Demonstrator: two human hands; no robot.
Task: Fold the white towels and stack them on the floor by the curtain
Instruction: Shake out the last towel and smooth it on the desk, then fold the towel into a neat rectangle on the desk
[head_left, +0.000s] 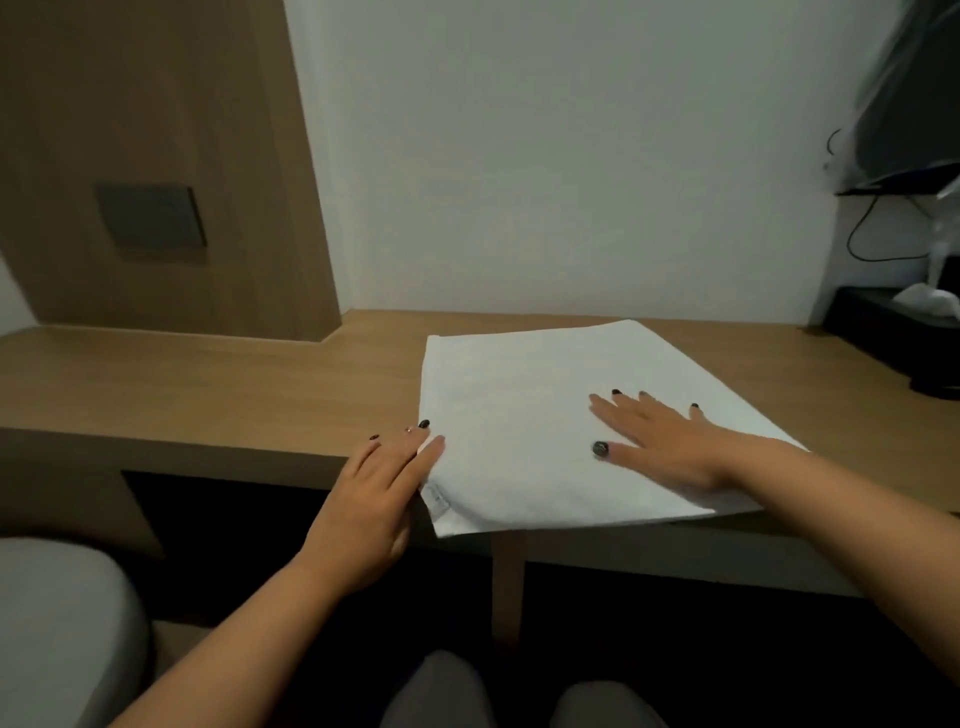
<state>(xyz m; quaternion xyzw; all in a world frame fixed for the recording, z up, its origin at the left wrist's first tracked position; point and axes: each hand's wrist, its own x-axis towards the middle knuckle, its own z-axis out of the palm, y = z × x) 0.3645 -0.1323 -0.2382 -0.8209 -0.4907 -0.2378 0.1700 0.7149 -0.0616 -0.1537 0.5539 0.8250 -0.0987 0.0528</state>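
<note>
One white towel (545, 410) only, lying flat on the wooden worktop (208, 384), already folded to a rough rectangle, near corner hanging just past the front edge. Pressed from above by the right hand (654, 447), fingers straight and spread, palm down near the middle of the cloth: grip wide, nothing pinched. Met at its left edge by the left hand (379, 493), fingers straight, tips touching the hem just above the small sewn label (too blurred to read); likewise a wide grip, nothing held.

Judged to be the smoothing and squaring step ahead of a further fold. Best done so: keep the right palm flat as an anchor, sweep outward toward the far corner to chase out trapped air, and hold the layers against sliding. Slip the left fingertips under the left edge, gather all layers together rather than the top one alone, then carry the edge over to meet the right edge, corners matched. Draw the overhanging corner back onto the worktop first, since soft cloth sags where unsupported and skews a crease. Finish with a firm flat press along the new fold.

Beyond the towel: pale wall (545, 156) behind, wooden panel (156, 130) with a grey switch plate (150, 215) to the left, black tissue box (893, 322) at far right with a dark cable (862, 228) above it. Neither curtain nor stack in view, so the carry to the floor not yet begun.
</note>
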